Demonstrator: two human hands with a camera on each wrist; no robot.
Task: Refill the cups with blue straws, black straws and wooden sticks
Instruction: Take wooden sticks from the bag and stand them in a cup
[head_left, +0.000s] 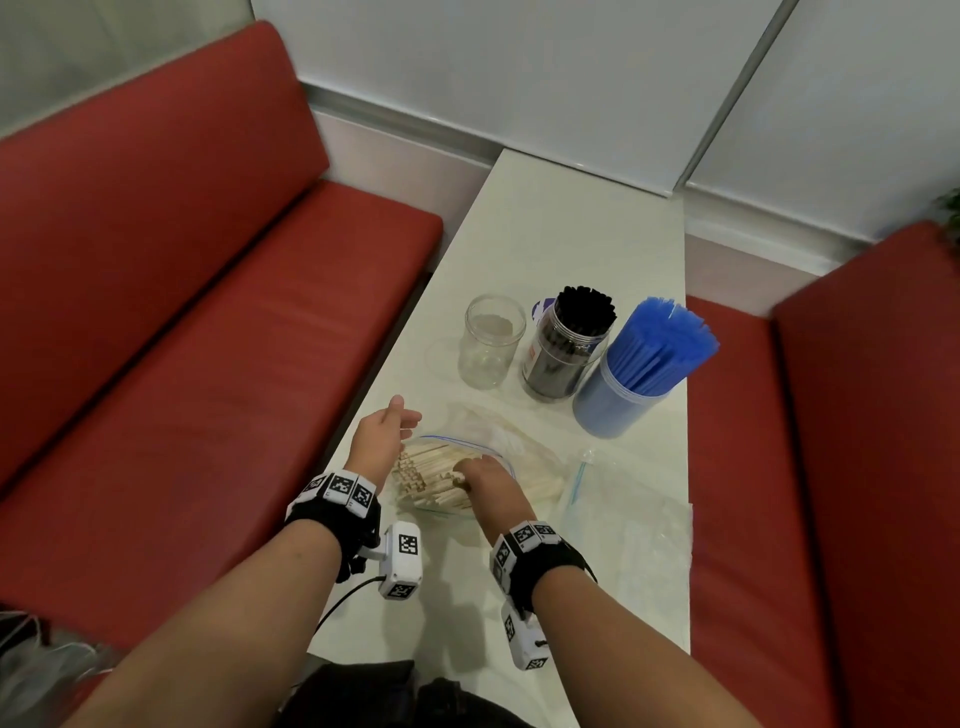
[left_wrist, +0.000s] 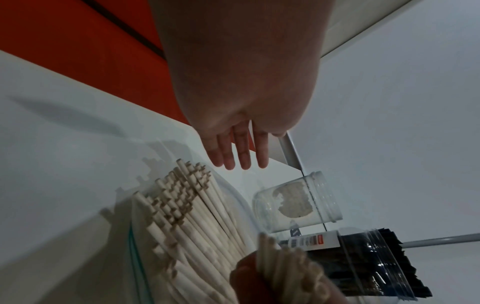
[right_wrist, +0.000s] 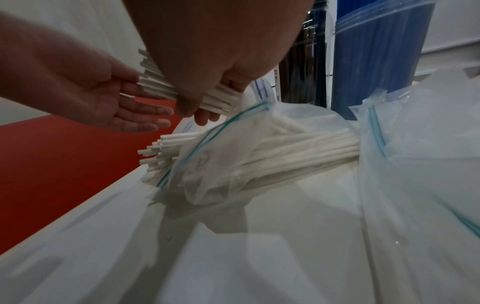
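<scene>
Right hand (head_left: 485, 480) clamped on wooden sticks (right_wrist: 182, 92) over bag (head_left: 524, 457); left hand (head_left: 382, 436) spread flat, empty. Blue cup (head_left: 618, 395), black cup (head_left: 561, 353) filled; clear jar (head_left: 491, 343) near table's (head_left: 571, 218) left edge unfilled.

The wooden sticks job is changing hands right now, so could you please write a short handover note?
Right hand: grips a bundle of wooden sticks above the zip bag.
Left hand: open, fingers straight, beside the bundle's ends, holding nothing.
More sticks lie in the bag, poking out of its mouth, on the table.
Done: the black straws cup and the blue straws cup look full.
Left: the clear cup stands empty; the sticks go there. An empty bag lies to the right.
</scene>
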